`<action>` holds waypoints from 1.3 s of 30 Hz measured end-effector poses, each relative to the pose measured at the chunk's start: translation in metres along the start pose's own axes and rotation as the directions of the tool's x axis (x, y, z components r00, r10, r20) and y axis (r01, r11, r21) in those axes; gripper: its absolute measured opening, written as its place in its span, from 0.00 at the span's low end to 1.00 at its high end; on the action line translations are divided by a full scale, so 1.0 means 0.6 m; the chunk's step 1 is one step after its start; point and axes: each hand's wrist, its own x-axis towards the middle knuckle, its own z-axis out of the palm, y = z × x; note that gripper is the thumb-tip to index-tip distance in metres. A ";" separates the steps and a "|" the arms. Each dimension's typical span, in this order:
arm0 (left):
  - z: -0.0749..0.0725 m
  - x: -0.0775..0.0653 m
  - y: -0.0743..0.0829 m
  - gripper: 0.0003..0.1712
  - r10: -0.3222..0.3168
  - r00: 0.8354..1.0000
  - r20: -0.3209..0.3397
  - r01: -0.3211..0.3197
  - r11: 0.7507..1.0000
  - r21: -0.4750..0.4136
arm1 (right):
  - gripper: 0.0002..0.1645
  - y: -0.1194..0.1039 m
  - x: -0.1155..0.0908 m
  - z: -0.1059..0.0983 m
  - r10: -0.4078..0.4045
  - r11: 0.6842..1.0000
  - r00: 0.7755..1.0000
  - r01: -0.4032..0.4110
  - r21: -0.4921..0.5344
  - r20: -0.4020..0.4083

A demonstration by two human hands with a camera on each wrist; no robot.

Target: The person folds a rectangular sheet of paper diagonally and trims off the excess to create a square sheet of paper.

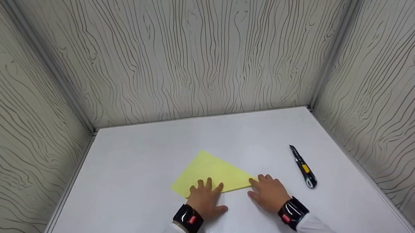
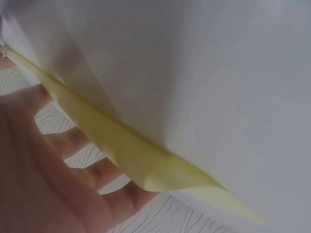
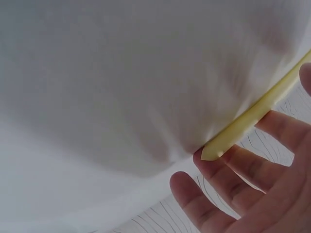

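Observation:
A yellow sheet of paper [image 1: 210,169], folded over into a roughly triangular shape, lies on the white table with its folded edge toward me. Spread fingers of my left hand [image 1: 204,200] rest on the left part of that edge, the thumb out to the side on the table. In the left wrist view the folded paper [image 2: 112,141] bulges up slightly along the fingers. My right hand [image 1: 269,191] touches the right corner with its fingertips, fingers extended. The narrow tip of the paper [image 3: 233,132] shows by those fingers in the right wrist view.
A black utility knife [image 1: 303,166] with a yellow slider lies on the table right of my right hand. The white table [image 1: 135,159] is bounded by wood-grain patterned panels [image 1: 197,53] at the back and both sides.

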 end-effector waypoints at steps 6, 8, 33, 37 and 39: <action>-0.004 0.001 -0.001 0.45 0.022 0.999 0.036 -0.022 1.000 -0.006 | 0.31 -0.002 0.001 0.000 0.002 1.000 1.000 -0.002 -0.010 0.022; -0.003 0.001 -0.001 0.44 0.027 0.999 0.044 -0.026 1.000 -0.016 | 0.31 -0.002 0.001 0.000 0.001 1.000 1.000 -0.001 -0.015 0.024; -0.002 0.004 0.002 0.50 0.040 0.996 0.077 -0.045 0.998 0.053 | 0.30 -0.039 0.006 0.004 -0.192 0.981 0.981 0.191 0.045 0.011; -0.004 0.002 0.002 0.51 0.033 0.996 0.083 -0.038 0.998 0.055 | 0.28 -0.040 0.006 0.011 -0.216 0.974 0.976 0.214 0.072 0.024; -0.005 0.001 0.001 0.51 0.032 0.996 0.085 -0.036 0.998 0.055 | 0.28 -0.040 0.006 0.010 -0.219 0.973 0.975 0.215 0.085 0.033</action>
